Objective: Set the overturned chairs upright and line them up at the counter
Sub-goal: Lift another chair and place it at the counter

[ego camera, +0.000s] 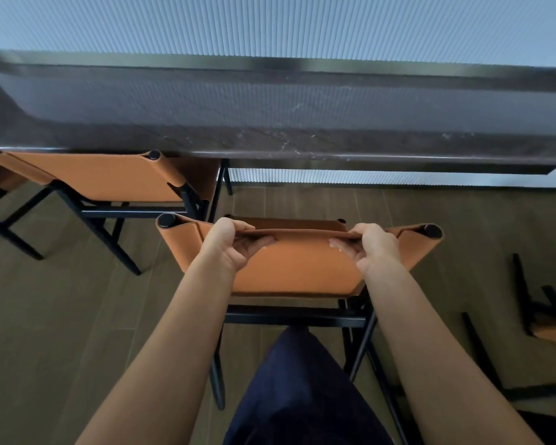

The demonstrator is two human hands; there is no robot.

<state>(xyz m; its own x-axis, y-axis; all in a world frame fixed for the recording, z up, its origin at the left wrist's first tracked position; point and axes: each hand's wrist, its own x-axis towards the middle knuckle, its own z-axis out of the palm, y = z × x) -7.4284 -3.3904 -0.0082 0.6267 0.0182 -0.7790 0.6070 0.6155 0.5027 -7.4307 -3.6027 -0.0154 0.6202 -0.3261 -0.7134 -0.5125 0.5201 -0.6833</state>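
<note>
Head view: left hand (235,244) and right hand (371,248) clamp fingers (257,243) on the backrest (297,268); overturned chair (551,332) cropped right.

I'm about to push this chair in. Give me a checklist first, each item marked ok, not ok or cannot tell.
1. Grip of left hand on backrest: ok.
2. Grip of right hand on backrest: ok.
3. Is held chair upright: ok.
4. Its feet all on the floor: cannot tell, partly hidden.
5. Clearance from left chair: cannot tell, the frames overlap in view.
6. All chairs upright: not ok, right chair lies overturned.
</note>
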